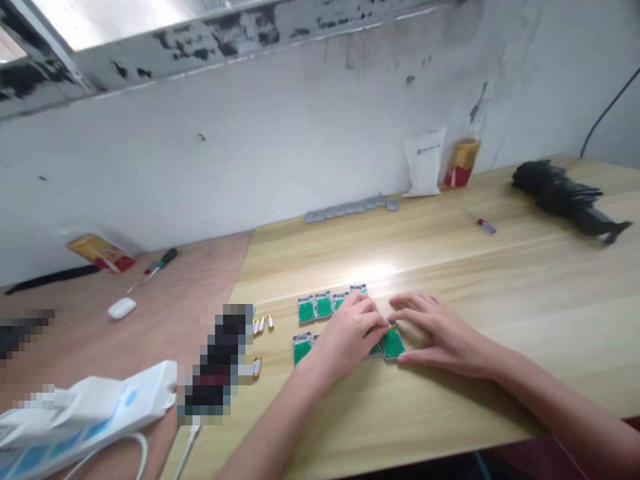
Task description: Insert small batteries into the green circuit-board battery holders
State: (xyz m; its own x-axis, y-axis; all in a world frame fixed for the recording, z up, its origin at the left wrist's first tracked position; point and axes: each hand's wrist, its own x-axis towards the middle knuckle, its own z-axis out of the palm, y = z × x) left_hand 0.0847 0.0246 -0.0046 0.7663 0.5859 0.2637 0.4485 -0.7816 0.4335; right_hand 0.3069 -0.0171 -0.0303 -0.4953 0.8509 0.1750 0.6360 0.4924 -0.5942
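Two rows of small green circuit boards in grey cases lie on the wooden table [500, 280], with the back row [324, 305] partly behind my left hand [353, 323]. My left hand reaches over the front row [303, 348]; its fingers are bent and pressed together, the thumb hidden. Its fingertips meet the upper left corner of the rightmost green circuit board [393, 345]. From the right, my right hand [440, 333] holds that board by its edges, thumb at the lower right corner and fingers near the top. Several boards are partly covered by my left hand and forearm.
Several small batteries [263, 325] lie beside a phone-like, pixelated device [217, 360]. A white power strip [145, 397] sits at left. Grey pieces [350, 209] line the wall, near a white packet [425, 163] and a bottle [463, 162]. Black bundle [560, 193] at far right.
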